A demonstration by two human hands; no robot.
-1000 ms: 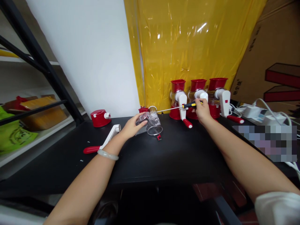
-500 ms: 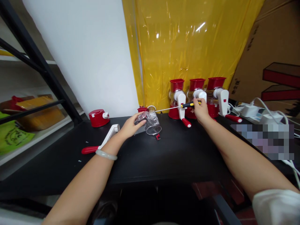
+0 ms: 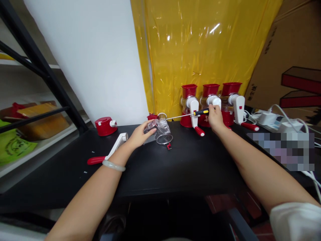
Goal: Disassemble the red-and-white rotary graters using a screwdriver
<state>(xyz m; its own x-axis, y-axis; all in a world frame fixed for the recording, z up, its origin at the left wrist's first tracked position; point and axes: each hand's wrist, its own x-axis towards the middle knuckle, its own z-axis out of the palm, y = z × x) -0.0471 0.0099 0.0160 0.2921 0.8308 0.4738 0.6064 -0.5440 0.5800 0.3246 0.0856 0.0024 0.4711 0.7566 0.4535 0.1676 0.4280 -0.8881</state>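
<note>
My left hand (image 3: 139, 135) grips a clear plastic housing (image 3: 163, 130) lying on its side on the black table (image 3: 175, 167), its open mouth turned toward me. My right hand (image 3: 215, 117) holds a screwdriver (image 3: 192, 114) with a yellow-and-black handle; its thin shaft points left, and the tip reaches the top of the clear housing. A small red clip (image 3: 169, 146) lies just in front of the housing. A white crank with a red handle (image 3: 107, 154) rests beside my left wrist.
Three assembled red-and-white hand-crank grinders (image 3: 212, 103) stand in a row against the yellow plastic sheet. A red lid (image 3: 104, 126) sits by the wall at the left. Power strips and cables (image 3: 278, 125) lie at the right. A black shelf frame (image 3: 40, 67) rises at the left.
My right hand has slid the screwdriver slightly to the left, toward the clear housing. My left hand keeps its hold on the housing.
</note>
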